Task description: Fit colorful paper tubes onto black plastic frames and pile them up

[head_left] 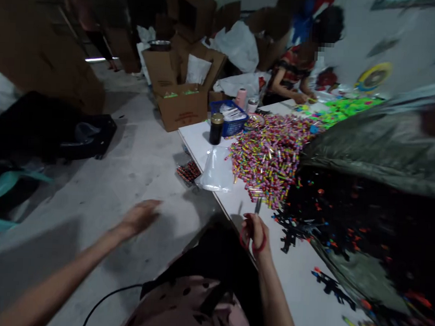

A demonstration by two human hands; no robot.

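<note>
"What carries everything?"

"A white bench (300, 287) above a grey concrete floor (138, 154). A broad pile of small pink, yellow and red pieces (268, 155) covers its middle. Flat clear plastic bags (217, 170) lie at the left edge. Near the far left corner stands a dark jar with a gold-coloured lid (215, 129), just beside a blue plastic basket (237, 129). Bright green pieces (349, 111) spread toward the far right; black toy-gun-shaped pieces (334, 289) lie on the right side, before a large grey-green sack (384, 141)."

"And the room?"

"Beyond the far edge, a co-worker in a patterned top (297, 65) has both hands over the bench. An open brown cardboard box (169, 115) stands past the far left corner."

"Any writing?"

"Reddish print on the box's front, too blurred to read."

"What about the person's hands?"

"The right hand (255, 232) is curled through the loops of the red-handled scissors (258, 206), above the left edge. The blades point toward the pile's near end; whether they touch it cannot be told. The left hand (141, 217) is out past the left edge, over the floor, fingers loosely extended, with nothing visible in it."
</note>
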